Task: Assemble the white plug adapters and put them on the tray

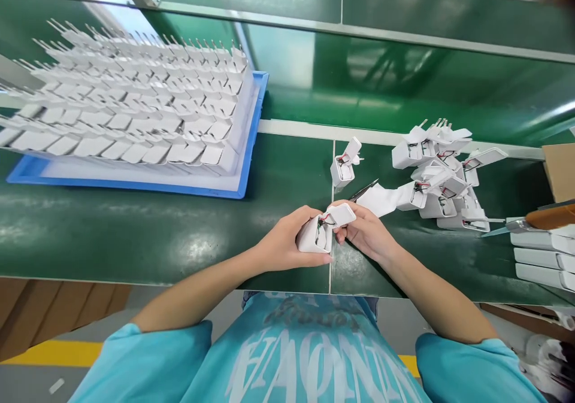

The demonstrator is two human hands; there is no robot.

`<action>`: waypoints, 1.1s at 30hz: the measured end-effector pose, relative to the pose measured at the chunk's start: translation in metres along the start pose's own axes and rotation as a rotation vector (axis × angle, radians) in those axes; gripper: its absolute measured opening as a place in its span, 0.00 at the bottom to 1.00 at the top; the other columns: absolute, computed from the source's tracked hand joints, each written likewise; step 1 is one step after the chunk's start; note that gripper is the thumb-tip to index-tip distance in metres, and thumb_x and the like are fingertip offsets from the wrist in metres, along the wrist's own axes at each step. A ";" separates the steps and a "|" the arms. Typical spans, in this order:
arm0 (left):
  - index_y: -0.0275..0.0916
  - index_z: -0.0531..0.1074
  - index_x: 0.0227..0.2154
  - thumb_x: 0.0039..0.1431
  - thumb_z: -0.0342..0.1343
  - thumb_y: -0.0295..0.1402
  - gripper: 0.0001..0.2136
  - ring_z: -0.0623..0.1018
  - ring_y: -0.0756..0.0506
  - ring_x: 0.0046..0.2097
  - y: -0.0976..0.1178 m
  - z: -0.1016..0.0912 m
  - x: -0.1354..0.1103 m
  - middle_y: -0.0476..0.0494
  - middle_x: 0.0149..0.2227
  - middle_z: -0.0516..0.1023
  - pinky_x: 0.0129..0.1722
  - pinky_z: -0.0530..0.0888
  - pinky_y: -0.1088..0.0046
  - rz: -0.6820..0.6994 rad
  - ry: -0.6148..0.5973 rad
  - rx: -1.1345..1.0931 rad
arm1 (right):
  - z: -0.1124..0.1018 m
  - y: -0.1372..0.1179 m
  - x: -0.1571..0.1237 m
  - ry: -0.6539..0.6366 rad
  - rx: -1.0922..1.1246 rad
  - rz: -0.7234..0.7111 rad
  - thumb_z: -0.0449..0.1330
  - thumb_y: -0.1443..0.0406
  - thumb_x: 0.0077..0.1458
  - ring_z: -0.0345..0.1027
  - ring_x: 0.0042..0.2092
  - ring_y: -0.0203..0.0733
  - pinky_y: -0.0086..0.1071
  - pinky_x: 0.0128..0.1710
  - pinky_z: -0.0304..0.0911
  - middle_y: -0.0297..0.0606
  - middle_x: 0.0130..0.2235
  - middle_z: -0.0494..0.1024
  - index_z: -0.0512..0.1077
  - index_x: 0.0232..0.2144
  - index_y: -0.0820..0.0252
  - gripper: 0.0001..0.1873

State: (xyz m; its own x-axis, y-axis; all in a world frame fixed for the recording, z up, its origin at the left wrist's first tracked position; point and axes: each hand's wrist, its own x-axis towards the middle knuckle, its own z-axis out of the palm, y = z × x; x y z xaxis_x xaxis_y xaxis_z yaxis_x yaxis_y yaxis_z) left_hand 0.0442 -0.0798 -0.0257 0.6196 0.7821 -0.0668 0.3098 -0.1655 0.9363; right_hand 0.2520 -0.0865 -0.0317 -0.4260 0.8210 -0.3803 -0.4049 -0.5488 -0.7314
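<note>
My left hand (283,241) is closed round a white plug housing (313,236) at the near edge of the green bench (135,229). Red and black wires run from the housing to its white cover (341,214), which my right hand (366,232) pinches. The two hands meet over the seam in the bench top. Just beyond them another open white housing (344,164) stands alone, and metal tweezers (363,191) lie beside it.
A blue tray (251,145) at the left holds several rows of white plug housings on foam. A loose pile of open housings (442,172) lies at the right. White boxes (541,259) and a cardboard box (559,169) sit at the far right edge.
</note>
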 end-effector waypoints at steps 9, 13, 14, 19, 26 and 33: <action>0.40 0.68 0.45 0.49 0.66 0.43 0.22 0.75 0.43 0.39 0.005 0.000 -0.003 0.45 0.40 0.76 0.37 0.72 0.68 -0.099 0.039 -0.010 | 0.000 0.009 0.001 -0.024 0.006 0.134 0.62 0.58 0.56 0.67 0.23 0.32 0.25 0.24 0.67 0.28 0.24 0.74 0.69 0.46 0.54 0.16; 0.40 0.68 0.46 0.48 0.67 0.42 0.24 0.74 0.40 0.44 0.003 0.002 -0.003 0.43 0.43 0.76 0.39 0.72 0.66 0.009 0.113 0.183 | 0.002 0.012 0.004 -0.051 -0.015 0.156 0.61 0.54 0.56 0.70 0.27 0.33 0.26 0.25 0.69 0.29 0.30 0.75 0.68 0.48 0.51 0.18; 0.40 0.67 0.47 0.48 0.67 0.42 0.25 0.74 0.40 0.44 0.002 0.002 -0.004 0.42 0.43 0.76 0.40 0.72 0.65 0.041 0.141 0.236 | 0.003 0.012 0.005 -0.055 -0.014 0.156 0.62 0.54 0.56 0.70 0.28 0.33 0.27 0.26 0.70 0.29 0.32 0.75 0.68 0.49 0.50 0.19; 0.39 0.66 0.47 0.47 0.68 0.43 0.27 0.73 0.40 0.42 -0.003 0.005 -0.004 0.42 0.43 0.76 0.39 0.72 0.64 0.157 0.204 0.392 | 0.004 0.011 0.007 -0.047 -0.034 0.140 0.63 0.55 0.55 0.69 0.29 0.32 0.28 0.28 0.71 0.29 0.33 0.74 0.68 0.53 0.49 0.23; 0.40 0.64 0.49 0.48 0.68 0.40 0.27 0.76 0.41 0.44 -0.008 0.005 -0.002 0.42 0.45 0.78 0.38 0.74 0.66 0.173 0.223 0.409 | -0.002 0.009 0.006 -0.014 -0.185 -0.009 0.62 0.54 0.56 0.67 0.28 0.33 0.31 0.30 0.69 0.29 0.31 0.71 0.69 0.53 0.49 0.23; 0.42 0.64 0.51 0.50 0.67 0.36 0.26 0.79 0.42 0.48 -0.018 0.008 0.001 0.43 0.49 0.77 0.43 0.76 0.67 0.118 0.162 0.241 | -0.003 0.010 -0.006 0.170 -0.633 -0.415 0.62 0.57 0.58 0.68 0.33 0.35 0.33 0.35 0.70 0.32 0.35 0.73 0.65 0.54 0.49 0.22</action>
State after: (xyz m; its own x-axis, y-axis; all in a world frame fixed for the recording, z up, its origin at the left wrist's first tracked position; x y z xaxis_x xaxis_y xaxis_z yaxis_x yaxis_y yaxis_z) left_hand 0.0455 -0.0807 -0.0453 0.5441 0.8316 0.1117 0.4165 -0.3832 0.8244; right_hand 0.2524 -0.0963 -0.0386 -0.1895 0.9807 -0.0488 0.0576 -0.0385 -0.9976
